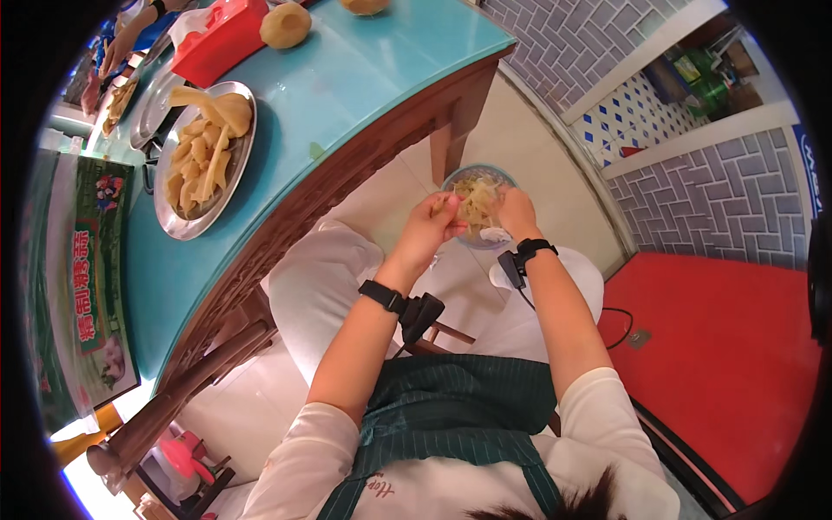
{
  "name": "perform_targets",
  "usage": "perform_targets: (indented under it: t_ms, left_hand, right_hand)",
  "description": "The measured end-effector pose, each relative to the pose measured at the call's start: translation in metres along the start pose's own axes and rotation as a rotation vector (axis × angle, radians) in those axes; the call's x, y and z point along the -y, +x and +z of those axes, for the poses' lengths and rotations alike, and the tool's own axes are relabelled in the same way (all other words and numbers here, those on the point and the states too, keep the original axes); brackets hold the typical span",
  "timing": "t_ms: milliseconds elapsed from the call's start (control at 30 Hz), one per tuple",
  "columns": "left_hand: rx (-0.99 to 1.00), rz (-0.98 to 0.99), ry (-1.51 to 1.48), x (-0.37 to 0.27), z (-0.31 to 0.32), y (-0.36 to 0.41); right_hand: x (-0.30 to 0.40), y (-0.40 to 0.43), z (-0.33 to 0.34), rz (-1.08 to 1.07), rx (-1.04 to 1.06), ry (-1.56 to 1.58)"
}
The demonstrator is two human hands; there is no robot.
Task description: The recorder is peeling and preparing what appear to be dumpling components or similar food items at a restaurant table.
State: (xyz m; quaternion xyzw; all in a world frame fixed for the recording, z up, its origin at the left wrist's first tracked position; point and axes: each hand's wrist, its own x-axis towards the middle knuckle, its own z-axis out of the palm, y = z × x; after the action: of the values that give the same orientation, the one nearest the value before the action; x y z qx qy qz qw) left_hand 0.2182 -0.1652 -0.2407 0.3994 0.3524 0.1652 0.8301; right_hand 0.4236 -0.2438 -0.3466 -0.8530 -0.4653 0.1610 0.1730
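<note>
My left hand (437,221) is over the left rim of a round waste basket (512,174) on the floor, its fingers pinched on a small yellowish piece, too small to name. Across from it, my right hand (518,211) reaches over the basket's right side with its fingers bent down; whether it holds anything is hidden. Pale peelings (480,195) and a crumpled white tissue (495,234) lie in the basket. On the blue-topped table, an oval metal plate (170,221) bears pale yellow cut pieces (201,156).
Peeled round potatoes or similar (286,26) and a red tissue box (221,45) stand on the table (364,78). Its carved wooden edge runs left of my arms. Another person's hand (120,52) shows at the upper left. A red mat (715,364) lies at the right.
</note>
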Motion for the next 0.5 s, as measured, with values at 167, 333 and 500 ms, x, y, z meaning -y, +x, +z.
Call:
perform_targets:
  t_ms: [167,333,500]
  left_hand:
    - [-0.021,0.029,-0.035,-0.012,0.007,-0.011]
    - [-0.078,0.144,0.053,-0.007,-0.011,-0.012]
    - [-0.091,0.263,0.146,-0.008,-0.004,-0.020]
  right_hand:
    - [-0.022,0.014,0.007,0.118,-0.070,0.291]
    - [0.060,-0.006,-0.025,0.042,0.000,0.869]
    - [0.125,-0.058,-0.087,-0.057,0.211,1.032]
